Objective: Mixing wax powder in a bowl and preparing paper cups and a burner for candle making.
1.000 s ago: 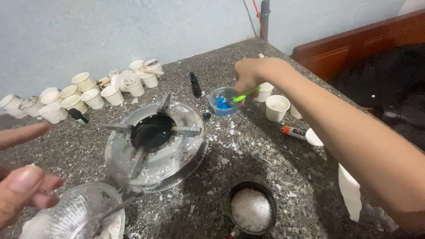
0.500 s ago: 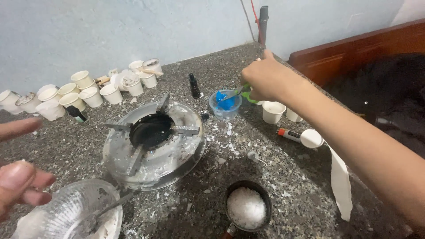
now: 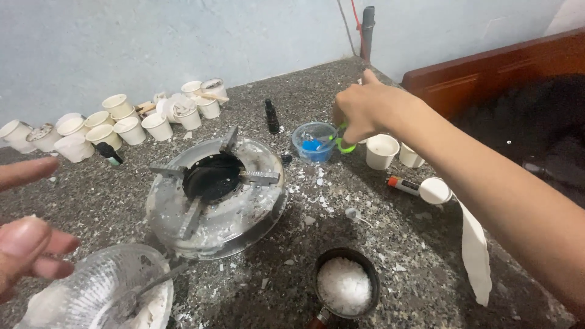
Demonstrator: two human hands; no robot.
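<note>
Right hand [image 3: 365, 109] closed around green-handled tool [image 3: 345, 144], pinched at handle end, tip dipping into small clear cup [image 3: 314, 141] with blue contents just left of grip; held over rim so tip reaches the blue mass, by the look of it. Paper cups [image 3: 382, 150] just right of grip, black dropper bottle [image 3: 270, 117] beyond cup. Left hand [image 3: 27, 244] open, holding nothing, fingers loosely curled, hovering beside clear glass bowl [image 3: 91, 292] with metal spoon inside. Wax-crusted burner ring [image 3: 216, 192] between hands; dark pot of white flakes [image 3: 345, 285] near lower edge. Speckled grey stone counter [image 3: 396, 244], littered with white crumbs. Pale blue wall behind, row of white cups along it, wooden frame at right.
</note>
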